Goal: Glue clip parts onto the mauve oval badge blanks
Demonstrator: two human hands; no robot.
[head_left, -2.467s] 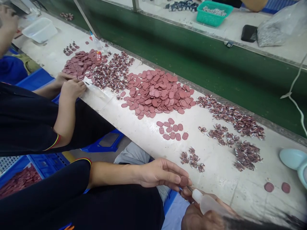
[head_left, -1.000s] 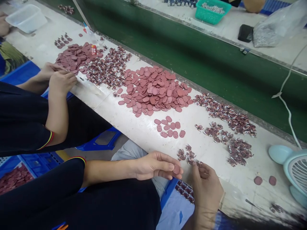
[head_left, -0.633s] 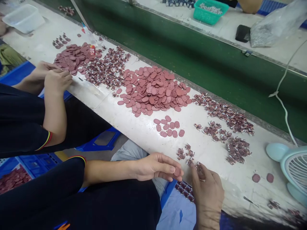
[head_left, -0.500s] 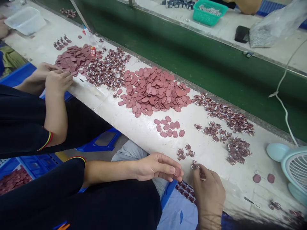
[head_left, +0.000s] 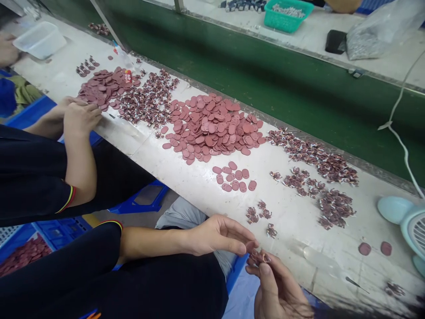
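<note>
My left hand (head_left: 215, 237) pinches a reddish-brown oval disc (head_left: 251, 246) between thumb and fingers, over the table's front edge. Just right of it, my right hand (head_left: 282, 288) grips a small brown figure (head_left: 260, 257) with whitish and orange parts, close against the disc; whether they touch I cannot tell. A loose figure (head_left: 271, 230) lies beyond my right hand, beside a small group of figures (head_left: 252, 215). Several discs (head_left: 235, 176) are spread out in front of a large disc pile (head_left: 212, 126).
Heaps of figures (head_left: 335, 208) lie to the right, near a pale blue fan (head_left: 413, 230). A clear dropper bottle with a thin dark tip (head_left: 320, 259) rests near the edge. At left, a co-worker's hands (head_left: 79, 116) work by another disc pile (head_left: 102, 86). A green basket (head_left: 287, 17) stands opposite.
My right hand has moved left and down from the table to my left hand, bringing a figure to the disc. The view has shifted slightly.
</note>
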